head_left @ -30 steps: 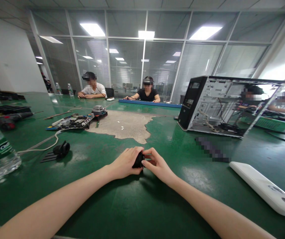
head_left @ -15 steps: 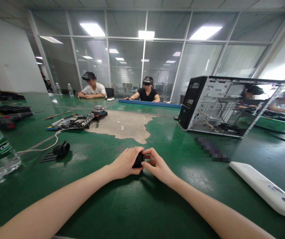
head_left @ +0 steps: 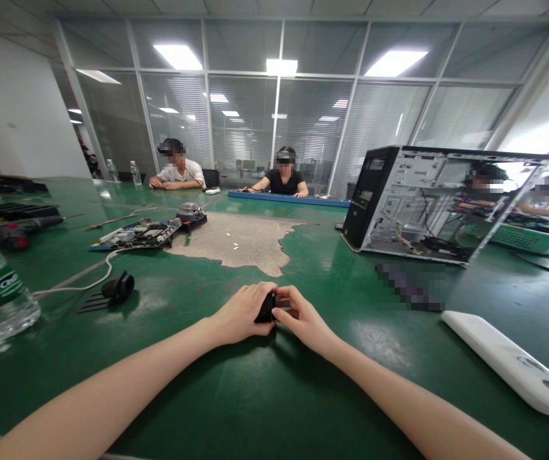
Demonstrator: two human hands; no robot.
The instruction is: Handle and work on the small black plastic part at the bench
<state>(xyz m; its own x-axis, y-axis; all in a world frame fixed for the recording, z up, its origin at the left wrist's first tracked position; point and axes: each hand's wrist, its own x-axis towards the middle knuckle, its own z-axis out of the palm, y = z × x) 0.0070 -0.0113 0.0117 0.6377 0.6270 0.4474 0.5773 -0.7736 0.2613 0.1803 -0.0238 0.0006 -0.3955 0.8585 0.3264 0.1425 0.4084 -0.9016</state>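
Finned black piece (head_left: 118, 289) loose on worktop (head_left: 197, 396). Left hand (head_left: 238, 314), grip closed round small black part (head_left: 265, 309), front centre; right hand (head_left: 305, 321), narrow grip, pinching its right end. Handling seems mid-way; what's done or left, can't tell.

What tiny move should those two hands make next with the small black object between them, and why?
I'd try one gentle twist of the small black object with the right hand: its thumb and fingertips are at the object's right end, while the left hand wraps the other side and could probably hold it steady.
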